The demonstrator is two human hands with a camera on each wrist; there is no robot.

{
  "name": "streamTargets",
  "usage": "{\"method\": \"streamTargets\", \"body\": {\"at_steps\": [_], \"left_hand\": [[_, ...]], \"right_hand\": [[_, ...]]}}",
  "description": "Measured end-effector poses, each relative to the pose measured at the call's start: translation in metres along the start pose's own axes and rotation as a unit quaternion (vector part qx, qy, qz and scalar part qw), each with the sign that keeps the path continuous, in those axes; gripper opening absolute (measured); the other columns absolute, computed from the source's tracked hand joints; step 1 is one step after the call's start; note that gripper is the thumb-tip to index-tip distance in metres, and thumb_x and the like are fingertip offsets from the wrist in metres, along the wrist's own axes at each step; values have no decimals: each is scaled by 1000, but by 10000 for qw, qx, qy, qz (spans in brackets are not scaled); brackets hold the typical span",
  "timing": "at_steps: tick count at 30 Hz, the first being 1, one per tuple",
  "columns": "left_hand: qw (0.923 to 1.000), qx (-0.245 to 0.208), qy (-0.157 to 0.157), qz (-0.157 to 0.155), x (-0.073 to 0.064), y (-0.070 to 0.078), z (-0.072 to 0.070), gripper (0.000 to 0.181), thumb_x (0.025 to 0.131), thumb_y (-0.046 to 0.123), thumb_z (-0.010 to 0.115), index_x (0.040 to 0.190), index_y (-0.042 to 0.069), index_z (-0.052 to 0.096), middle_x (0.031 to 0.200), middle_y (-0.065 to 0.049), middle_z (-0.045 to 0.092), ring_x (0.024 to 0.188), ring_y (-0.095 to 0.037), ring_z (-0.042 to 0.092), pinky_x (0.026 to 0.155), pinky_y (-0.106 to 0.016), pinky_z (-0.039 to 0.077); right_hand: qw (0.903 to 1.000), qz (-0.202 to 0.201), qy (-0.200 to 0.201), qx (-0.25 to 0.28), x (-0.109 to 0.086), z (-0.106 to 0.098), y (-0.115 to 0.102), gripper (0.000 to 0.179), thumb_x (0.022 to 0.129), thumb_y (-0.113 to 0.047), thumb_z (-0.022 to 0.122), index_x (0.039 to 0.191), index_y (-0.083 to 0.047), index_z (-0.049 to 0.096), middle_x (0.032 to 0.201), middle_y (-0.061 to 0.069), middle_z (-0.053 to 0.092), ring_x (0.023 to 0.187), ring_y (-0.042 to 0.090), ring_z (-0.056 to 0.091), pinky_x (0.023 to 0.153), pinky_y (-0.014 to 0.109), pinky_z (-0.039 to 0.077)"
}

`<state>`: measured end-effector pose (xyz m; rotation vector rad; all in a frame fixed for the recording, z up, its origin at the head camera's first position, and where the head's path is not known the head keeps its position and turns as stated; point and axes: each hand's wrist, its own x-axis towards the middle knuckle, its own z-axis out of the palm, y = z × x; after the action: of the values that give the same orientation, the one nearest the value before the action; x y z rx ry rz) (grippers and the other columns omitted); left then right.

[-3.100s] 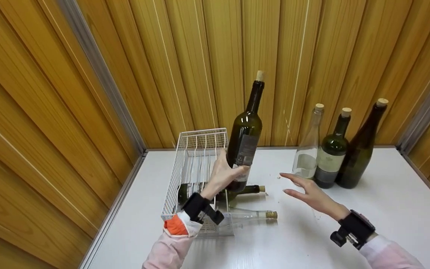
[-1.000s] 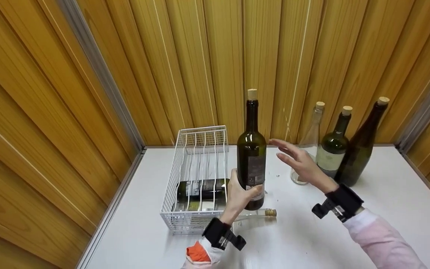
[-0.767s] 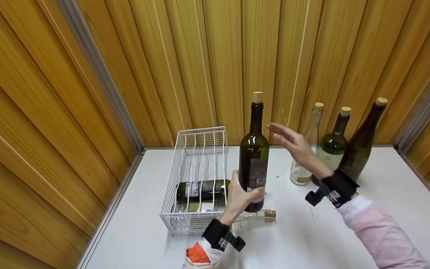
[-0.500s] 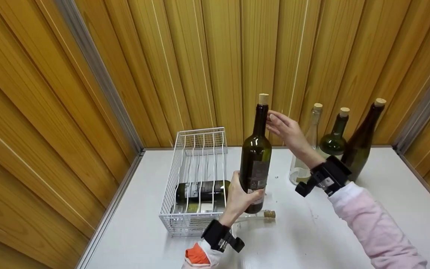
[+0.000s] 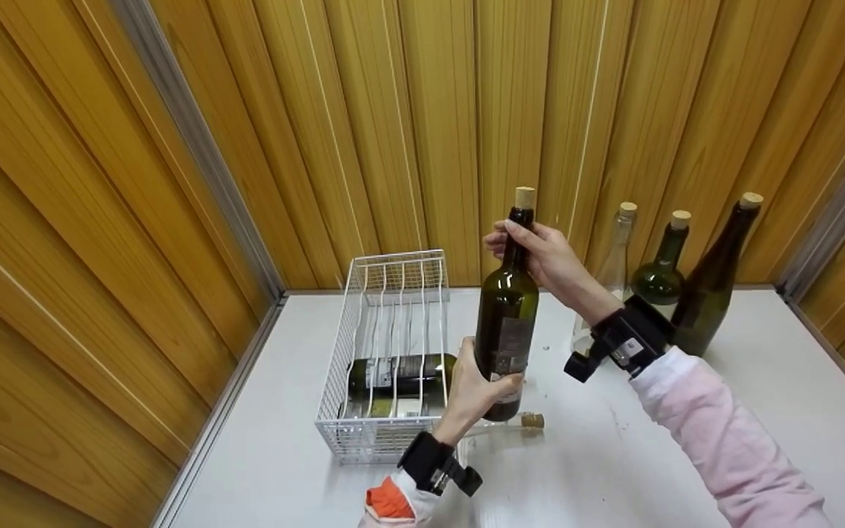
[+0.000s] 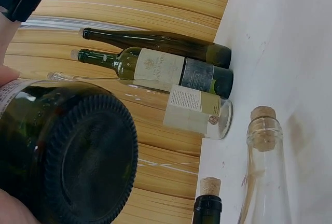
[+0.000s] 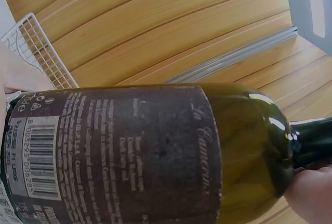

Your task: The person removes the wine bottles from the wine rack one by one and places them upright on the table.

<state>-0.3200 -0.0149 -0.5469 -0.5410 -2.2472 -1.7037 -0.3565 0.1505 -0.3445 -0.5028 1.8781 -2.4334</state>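
Note:
A dark green wine bottle (image 5: pixel 508 308) with a cork in its mouth is held nearly upright, just right of the white wire basket (image 5: pixel 399 254). My left hand (image 5: pixel 472 385) grips it low on the body, thumb across the label. Around the neck, below the cork, curl the thumb and fingers of my right hand (image 5: pixel 551 260). The left wrist view shows the ribbed underside of the wine bottle (image 6: pixel 91 156), off the table. Its dark back label and barcode fill the right wrist view, where part of my right hand (image 7: pixel 314 195) touches the neck.
Inside the basket lies a dark bottle (image 5: pixel 400 374); a clear bottle (image 6: pixel 270 177) pokes its corked neck out of the right side. Three corked bottles stand at the back right: clear (image 5: pixel 617 249), green (image 5: pixel 657 282) and tall brown (image 5: pixel 708 301). Wooden panels (image 5: pixel 437 132) close the back.
The wine bottle came away from the basket, rightward and lower, in my left hand. My right hand rose from near the table, moved left and took hold of the neck.

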Motion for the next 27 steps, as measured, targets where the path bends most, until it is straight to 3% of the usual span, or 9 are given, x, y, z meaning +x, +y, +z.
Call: {"method": "streamTargets", "body": {"at_steps": [4, 8, 15, 17, 23, 27], "left_hand": [[9999, 139, 43, 64, 6, -48, 15, 67, 72, 33, 91, 127, 13, 58, 108, 1, 71, 96, -11, 68, 87, -35, 59], [9998, 191, 29, -44, 10, -68, 21, 72, 69, 35, 95, 129, 17, 58, 110, 5, 70, 99, -9, 67, 90, -33, 57], [9981, 412, -109, 441, 6, -42, 14, 69, 75, 33, 90, 130, 7, 57, 113, -4, 70, 101, -14, 66, 90, -37, 58], [9983, 423, -157, 379, 5, -39, 13, 66, 76, 32, 89, 130, 9, 57, 114, -3, 69, 102, -14, 66, 92, -38, 58], [9990, 329, -288, 69, 7, -51, 17, 69, 75, 32, 92, 131, 10, 58, 116, -1, 68, 104, -13, 65, 97, -37, 58], [9986, 311, -350, -233, 12, -64, 22, 72, 72, 34, 95, 131, 17, 58, 116, 9, 64, 105, -7, 63, 100, -35, 56]], "right_hand": [[9999, 90, 94, 62, 1, 1, 0, 25, 118, -12, 42, 119, -2, 65, 94, -6, 78, 93, 6, 75, 96, 21, 62], [9996, 187, 229, 16, 1, 1, -1, 24, 118, -14, 45, 106, -8, 64, 86, -6, 73, 85, 6, 71, 88, 21, 61], [9979, 199, 621, 31, 1, 2, 0, 26, 116, -15, 49, 91, -13, 58, 73, -7, 60, 70, 7, 59, 72, 23, 53], [9976, 163, 678, 41, 1, 3, 1, 26, 115, -13, 49, 90, -13, 56, 71, -7, 58, 69, 6, 56, 71, 22, 51], [9967, 113, 795, 155, 2, 2, 5, 28, 113, -7, 48, 86, -13, 54, 68, -7, 53, 65, 5, 52, 68, 19, 48], [9954, 70, 933, 200, 1, 3, 6, 30, 112, -6, 48, 83, -13, 53, 66, -7, 52, 63, 5, 52, 66, 19, 48]]}}
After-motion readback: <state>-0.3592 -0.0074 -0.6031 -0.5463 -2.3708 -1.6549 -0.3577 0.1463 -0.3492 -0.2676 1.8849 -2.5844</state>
